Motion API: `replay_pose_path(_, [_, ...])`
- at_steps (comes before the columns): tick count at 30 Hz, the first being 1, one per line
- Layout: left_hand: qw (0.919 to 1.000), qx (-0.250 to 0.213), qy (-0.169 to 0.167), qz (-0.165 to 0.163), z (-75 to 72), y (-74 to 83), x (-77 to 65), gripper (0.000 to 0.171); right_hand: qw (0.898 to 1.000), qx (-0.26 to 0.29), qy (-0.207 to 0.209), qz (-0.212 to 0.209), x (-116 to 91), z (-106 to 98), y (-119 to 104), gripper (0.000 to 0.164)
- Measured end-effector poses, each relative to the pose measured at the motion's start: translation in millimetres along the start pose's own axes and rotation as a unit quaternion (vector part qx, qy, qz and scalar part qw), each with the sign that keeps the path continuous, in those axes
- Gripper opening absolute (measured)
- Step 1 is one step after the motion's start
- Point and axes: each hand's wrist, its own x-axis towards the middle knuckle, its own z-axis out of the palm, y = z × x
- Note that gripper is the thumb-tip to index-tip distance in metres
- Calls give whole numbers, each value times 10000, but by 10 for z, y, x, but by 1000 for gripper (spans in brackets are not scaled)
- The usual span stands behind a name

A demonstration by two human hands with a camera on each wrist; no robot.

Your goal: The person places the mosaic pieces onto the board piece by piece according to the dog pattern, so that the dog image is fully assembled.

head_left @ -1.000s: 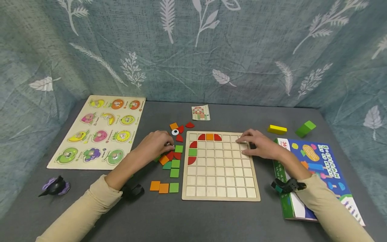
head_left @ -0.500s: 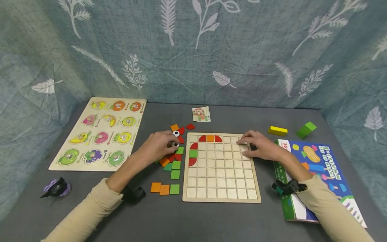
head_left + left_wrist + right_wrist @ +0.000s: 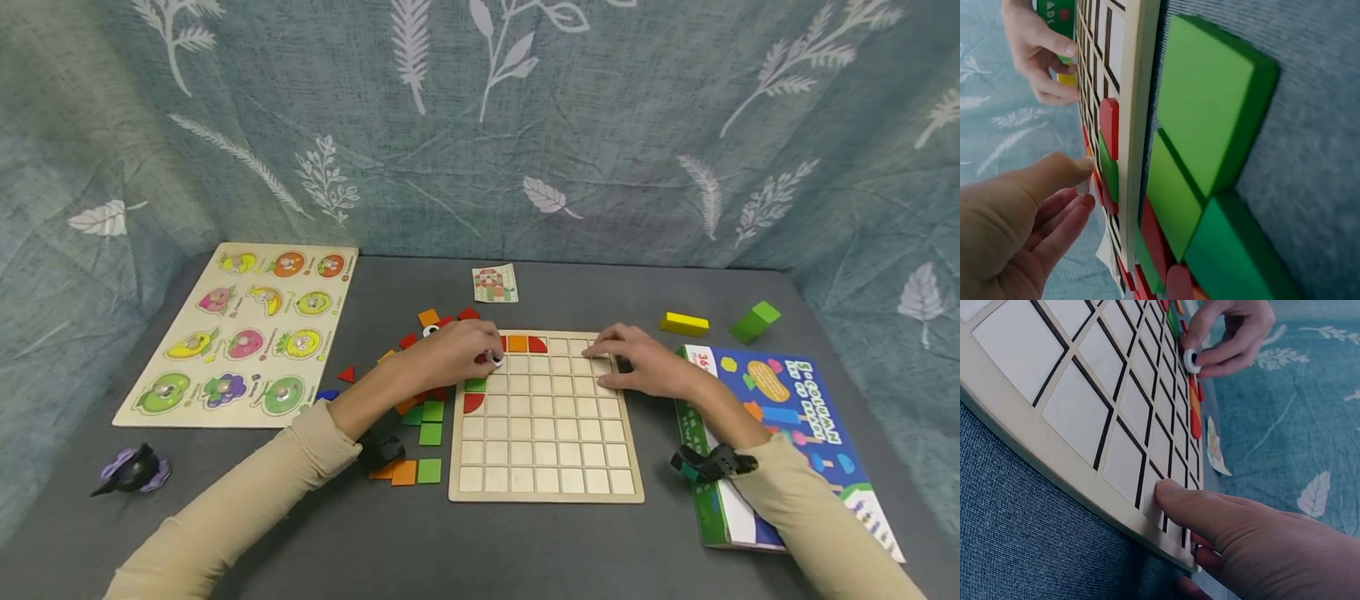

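Over the upper left part of the wooden grid board [image 3: 546, 497], my left hand [image 3: 448, 357] pinches a white round eye piece with a black pupil [image 3: 1192, 360] between thumb and fingertips. Close under it, red quarter-round tiles and a green square tile [image 3: 476, 385] sit in the board's left column. An orange square tile [image 3: 517, 343] with a red quarter-round on its right lies in the top row. My right hand [image 3: 648, 364] rests on the board's upper right edge, its thumb on the grid and its fingers loosely spread.
Loose green, orange, red and blue tiles [image 3: 431, 434] lie left of the board, with another eye piece [image 3: 431, 331]. A picture card [image 3: 495, 283] lies behind it. Around are a fruit puzzle board [image 3: 288, 382], a colourful box [image 3: 787, 400], yellow [image 3: 685, 324] and green blocks [image 3: 754, 322].
My left hand has lifted the eye piece from the tile pile and moved right, over the board's upper left part. The right hand has stayed at the board's edge.
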Motion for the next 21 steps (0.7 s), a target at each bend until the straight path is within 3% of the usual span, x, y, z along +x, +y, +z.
replay_pose_path(5, [9998,-143,-82,104,42,1,37,13,10000,5,-6,-15,0,-4,4,40])
replay_pose_path(14, [10000,21,5,67,69,6,38,13,10000,-45,29,14,-4,-21,-9,40])
replay_pose_path(21, [9997,68,81,237,86,-11,21,10,10000,-47,26,34,-5,-7,-10,40])
